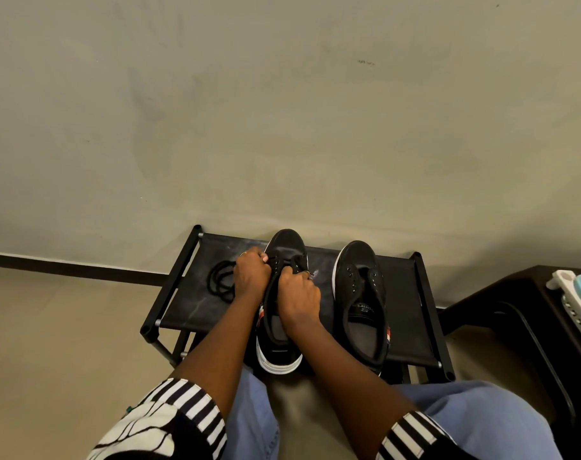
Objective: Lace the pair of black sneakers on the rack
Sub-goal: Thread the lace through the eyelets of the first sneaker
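Two black sneakers with white soles stand on a low black rack, toes toward the wall. The left sneaker is under both hands. My left hand grips its left eyelet side, fingers curled by the lace. My right hand lies over the tongue and pinches a thin black lace near the upper eyelets. The right sneaker stands unlaced, its eyelets bare and tongue open. A second black lace lies coiled on the rack's left part.
A plain wall rises right behind the rack. A dark table stands at the right, carrying a white and pale blue object. Beige floor spreads to the left. My knees in blue jeans are close to the rack's front.
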